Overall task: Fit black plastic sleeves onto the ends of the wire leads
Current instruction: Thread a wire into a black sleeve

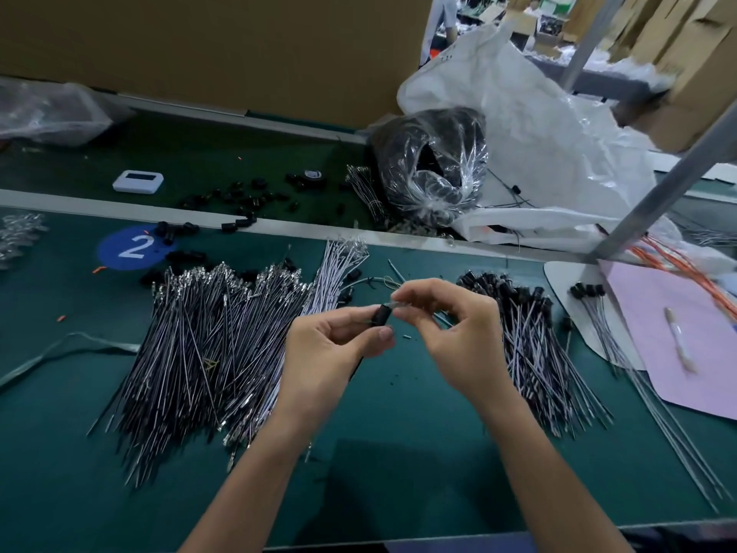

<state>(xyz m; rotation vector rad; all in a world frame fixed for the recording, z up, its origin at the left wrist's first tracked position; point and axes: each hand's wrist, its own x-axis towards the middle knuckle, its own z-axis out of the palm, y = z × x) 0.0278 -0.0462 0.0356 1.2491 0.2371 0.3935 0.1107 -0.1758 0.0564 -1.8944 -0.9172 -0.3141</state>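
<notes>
The left hand [331, 349], in the lower middle of the frame, pinched a black sleeve [382, 315] between its fingers [383, 335]. The right hand [462, 329] pinched a wire lead [399, 304] just beside the sleeve, above the green surface [399, 453].

L hand [331, 347], R hand [458, 333] close together, fingers [416, 290] pinching

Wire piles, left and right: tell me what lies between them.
Head view: the left hand holding a black sleeve, the right hand pinching a lead at it, white wires behind, green mat beneath.
</notes>
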